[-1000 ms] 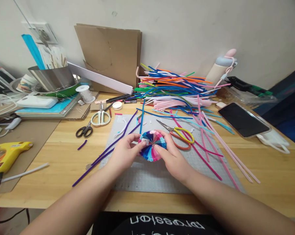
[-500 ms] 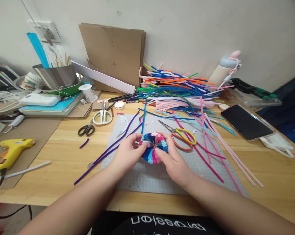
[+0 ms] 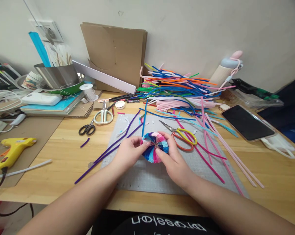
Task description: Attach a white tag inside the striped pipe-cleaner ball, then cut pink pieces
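Observation:
Between my two hands is a round pipe-cleaner disc (image 3: pixel 152 156) in blue, pink, purple and white, its strands meeting at the middle. My left hand (image 3: pixel 130 150) pinches its left edge, thumb on the face turned toward me. From the right, my right hand (image 3: pixel 173 158) grips the rim, with the thumb pressed near the centre. The fingers behind the disc are partly hidden. Just right of it, scissors with yellow and orange handles (image 3: pixel 186 137) lie on the grey cutting mat (image 3: pixel 142 178). A blue pipe cleaner (image 3: pixel 144 119) lies behind the disc.
Purple pipe cleaners (image 3: pixel 108 151) lie at left, pink ones (image 3: pixel 233 153) at right. A big pile of pipe cleaners (image 3: pixel 176 86) sits at the back. White-handled scissors (image 3: pixel 103 117), black scissors (image 3: pixel 87 129) and a yellow glue gun (image 3: pixel 15 150) are leftward; a phone (image 3: pixel 247 122) lies right.
The disc is tipped slightly and both hands keep hold of it. The whole view has shifted very slightly; the things on the table have stayed put.

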`<state>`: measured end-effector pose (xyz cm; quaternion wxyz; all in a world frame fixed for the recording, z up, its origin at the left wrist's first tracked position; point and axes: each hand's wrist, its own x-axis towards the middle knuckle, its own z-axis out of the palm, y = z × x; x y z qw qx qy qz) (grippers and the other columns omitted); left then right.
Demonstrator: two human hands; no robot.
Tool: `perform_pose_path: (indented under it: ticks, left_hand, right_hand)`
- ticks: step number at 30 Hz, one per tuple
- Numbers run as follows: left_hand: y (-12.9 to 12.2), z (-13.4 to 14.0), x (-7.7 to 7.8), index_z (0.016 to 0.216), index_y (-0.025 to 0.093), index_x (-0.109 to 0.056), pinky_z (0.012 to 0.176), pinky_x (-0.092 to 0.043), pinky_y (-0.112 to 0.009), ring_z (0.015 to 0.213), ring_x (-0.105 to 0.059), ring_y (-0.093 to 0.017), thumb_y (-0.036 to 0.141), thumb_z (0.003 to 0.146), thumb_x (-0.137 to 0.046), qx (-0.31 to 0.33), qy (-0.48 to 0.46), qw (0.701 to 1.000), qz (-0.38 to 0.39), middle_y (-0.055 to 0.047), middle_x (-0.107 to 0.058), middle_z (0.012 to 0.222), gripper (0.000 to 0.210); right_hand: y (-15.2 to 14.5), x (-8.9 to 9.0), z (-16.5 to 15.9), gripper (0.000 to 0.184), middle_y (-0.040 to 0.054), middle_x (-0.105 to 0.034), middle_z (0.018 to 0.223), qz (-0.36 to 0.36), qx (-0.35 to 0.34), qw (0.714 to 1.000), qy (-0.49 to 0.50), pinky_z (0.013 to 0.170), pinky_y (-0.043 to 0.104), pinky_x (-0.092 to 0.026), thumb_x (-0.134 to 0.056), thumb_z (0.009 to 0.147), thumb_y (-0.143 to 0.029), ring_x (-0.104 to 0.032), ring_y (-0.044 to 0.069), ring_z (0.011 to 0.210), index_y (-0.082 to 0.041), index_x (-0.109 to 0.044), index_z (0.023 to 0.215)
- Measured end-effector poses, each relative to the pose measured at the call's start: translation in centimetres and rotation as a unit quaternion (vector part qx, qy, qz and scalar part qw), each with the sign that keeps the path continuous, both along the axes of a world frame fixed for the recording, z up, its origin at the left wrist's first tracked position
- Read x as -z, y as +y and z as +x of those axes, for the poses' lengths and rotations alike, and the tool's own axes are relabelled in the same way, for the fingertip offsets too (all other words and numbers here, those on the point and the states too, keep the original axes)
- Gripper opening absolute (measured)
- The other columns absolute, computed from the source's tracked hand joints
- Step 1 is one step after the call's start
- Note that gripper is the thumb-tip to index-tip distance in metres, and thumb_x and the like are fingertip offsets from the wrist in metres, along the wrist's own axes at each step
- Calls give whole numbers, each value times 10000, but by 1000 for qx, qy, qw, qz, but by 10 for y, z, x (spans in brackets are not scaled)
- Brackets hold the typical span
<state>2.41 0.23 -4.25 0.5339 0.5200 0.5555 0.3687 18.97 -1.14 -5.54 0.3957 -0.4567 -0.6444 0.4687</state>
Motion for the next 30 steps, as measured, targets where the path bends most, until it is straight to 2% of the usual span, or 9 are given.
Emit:
perform_pose_path:
  ticks: [14, 17, 20, 22, 24, 25, 27, 28, 30]
  left_hand:
    - [-2, -4, 2, 730, 169, -672, 562, -426, -247, 607, -570, -149, 417, 805, -563, 1, 134, 984, 114, -12, -645, 640, 281]
    - [1, -3, 4, 995, 180, -661, 660, -478, -282, 736, -620, -175, 387, 747, -650, -13, 94, 990, 107, -62, -690, 882, 323]
    - [5, -13, -7, 1311, 215, -435, 740, -507, -310, 894, -626, -198, 331, 596, -789, -82, -16, 985, 152, -129, -581, 1219, 806]
    - [7, -29, -22, 1257, 238, -481, 760, -502, -283, 930, -616, -181, 340, 636, -767, -182, -61, 950, 245, -91, -603, 1168, 691]
    - [8, -47, -36, 997, 236, -632, 676, -494, -239, 724, -617, -128, 396, 713, -707, -298, -83, 899, 309, 0, -657, 777, 335]
    - [8, -54, -41, 790, 217, -653, 579, -476, -232, 559, -571, -114, 478, 757, -637, -286, -108, 905, 296, 27, -562, 540, 264]
    - [9, -61, -44, 577, 196, -615, 551, -478, -285, 509, -556, -148, 680, 815, -353, -166, -106, 959, 205, -4, -486, 428, 599]
    - [9, -60, -42, 594, 189, -634, 604, -492, -311, 594, -594, -172, 693, 809, -334, -122, -66, 973, 183, -35, -563, 509, 625]
    - [8, -49, -33, 857, 193, -690, 744, -483, -328, 869, -612, -212, 593, 734, -587, -101, 61, 974, 196, -73, -682, 889, 431]
  right_hand:
    - [0, 3, -1, 474, 61, -441, 1343, -23, -12, 999, 43, 1060, 411, -330, -499, 888, -304, -418, 222, 1248, -266, -318, 1325]
    - [2, 5, -2, 461, 46, -477, 1325, -40, -7, 998, 57, 1053, 405, -341, -525, 864, -282, -441, 219, 1233, -263, -371, 1298]
    - [5, 4, -3, 396, 42, -555, 1239, -99, -3, 988, 117, 992, 421, -406, -531, 854, -300, -516, 230, 1153, -255, -433, 1235]
    - [7, 2, -5, 365, 43, -604, 1157, -156, -5, 973, 173, 917, 427, -464, -528, 852, -315, -577, 236, 1060, -254, -452, 1204]
    - [8, -1, -6, 370, 41, -629, 1097, -193, 1, 957, 215, 875, 422, -489, -540, 839, -311, -607, 234, 995, -255, -453, 1195]
    - [8, -2, -6, 379, 41, -633, 1087, -204, 5, 952, 228, 870, 419, -492, -547, 834, -304, -612, 231, 984, -255, -449, 1197]
    - [8, -3, -5, 387, 45, -629, 1101, -211, 8, 948, 238, 875, 416, -490, -550, 830, -294, -611, 227, 989, -254, -443, 1200]
    - [7, -2, -5, 389, 48, -622, 1124, -207, 7, 950, 235, 885, 418, -485, -546, 835, -292, -605, 227, 1008, -256, -438, 1207]
    - [7, -1, -4, 404, 48, -595, 1191, -184, -1, 959, 215, 917, 428, -467, -537, 844, -290, -576, 231, 1075, -267, -425, 1231]
